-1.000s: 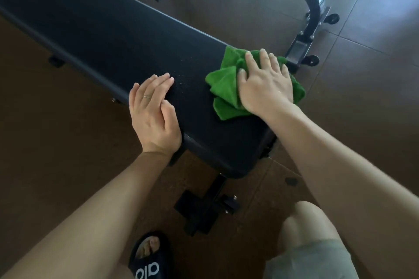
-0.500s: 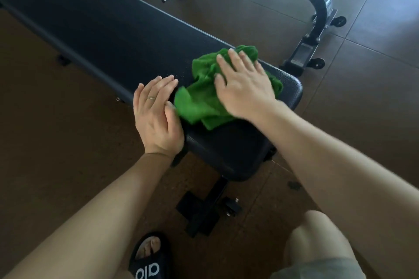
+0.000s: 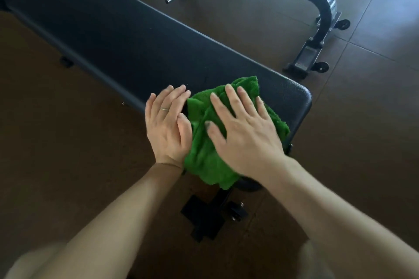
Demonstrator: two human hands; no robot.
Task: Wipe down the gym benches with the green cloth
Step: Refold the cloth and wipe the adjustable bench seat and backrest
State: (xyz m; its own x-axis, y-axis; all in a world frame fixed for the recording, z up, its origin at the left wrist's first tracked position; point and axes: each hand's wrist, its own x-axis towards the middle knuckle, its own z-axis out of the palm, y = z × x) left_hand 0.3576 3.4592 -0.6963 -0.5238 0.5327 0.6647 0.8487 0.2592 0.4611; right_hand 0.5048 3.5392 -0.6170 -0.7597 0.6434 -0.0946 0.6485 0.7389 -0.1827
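Right hand (image 3: 244, 136) flat, pressing green cloth (image 3: 204, 161); left hand (image 3: 167, 127) flat on bench (image 3: 113, 36)

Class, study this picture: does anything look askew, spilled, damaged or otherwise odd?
Little stands out. The crumpled green cloth overhangs the near edge of the black padded bench, pressed flat by the right hand; the left hand rests beside it.
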